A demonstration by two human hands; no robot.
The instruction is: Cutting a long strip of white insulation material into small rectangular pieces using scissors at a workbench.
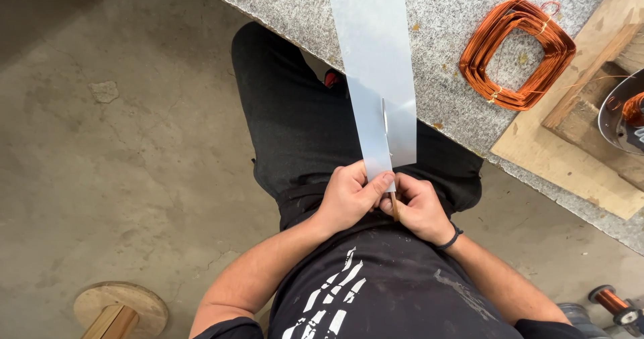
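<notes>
Bare concrete floor (100, 151) lay beneath you, a granite bench (443, 23) ahead carrying a copper wire coil (516, 54). Your left hand (349, 195) pinched the pale plastic strip (376, 64) at its near end; your right hand (419, 208) gripped scissors (387, 134) partway through it. Keeping that strip taut would have helped steady the cut.

So there's this long strip of pale, frosted grey sheet (373, 64) running down off the granite worktop toward the lap, its near end split partway up by a straight cut with a thin metal blade (385, 121) standing in the slit, looking like scissors.
</notes>
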